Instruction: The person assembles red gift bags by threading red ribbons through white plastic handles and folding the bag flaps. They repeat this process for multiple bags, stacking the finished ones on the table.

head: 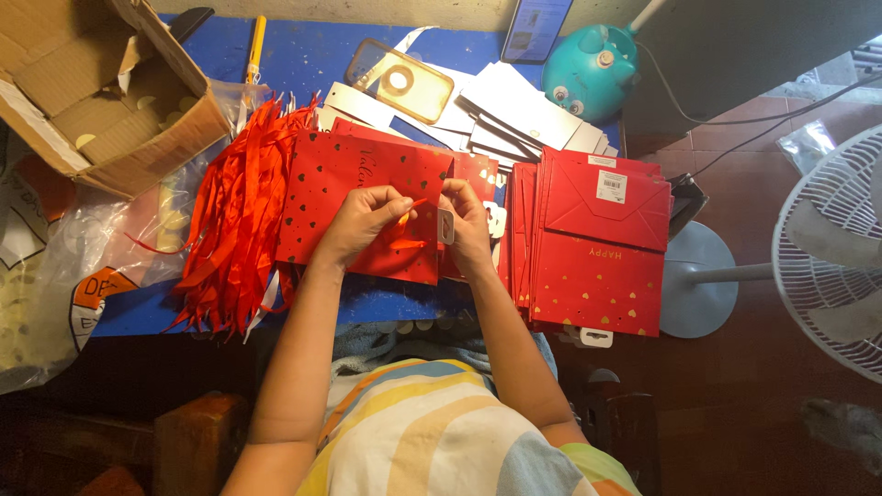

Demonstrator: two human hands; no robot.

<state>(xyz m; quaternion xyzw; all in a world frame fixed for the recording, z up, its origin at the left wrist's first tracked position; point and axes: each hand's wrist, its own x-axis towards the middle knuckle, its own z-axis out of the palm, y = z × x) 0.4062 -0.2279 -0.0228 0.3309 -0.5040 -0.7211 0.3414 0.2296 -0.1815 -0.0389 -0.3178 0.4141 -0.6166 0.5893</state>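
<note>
Both hands meet over a red paper bag (363, 197) with small gold hearts, lying flat at the middle of the blue worktop (303, 55). The left hand (366, 219) has its fingers pinched shut on a strip of red ribbon (411, 208) that runs across to the right hand (469, 225), whose fingers are closed on the ribbon's other end and on the bag's edge beside a small white hang tab (446, 226). Judging by this, the ribbon handle on this bag is only partly fitted. At nine o'clock from the hands lies a thick loose bundle of red ribbons (234, 216), so plenty of strips remain unused. At three o'clock sits a stack of red bags (597, 243), folded flat, with white tabs showing at the lower edge; whether these already carry ribbons I cannot tell. At twelve o'clock are white card pieces (514, 106) fanned out, a clear phone case (401, 81), a dark phone (536, 26) propped upright and a teal round appliance (588, 60). An open cardboard box (101, 92) stands at ten o'clock, with clear plastic bags (64, 266) below it, and a white fan (831, 253) stands on the floor at three o'clock, well apart.
</note>
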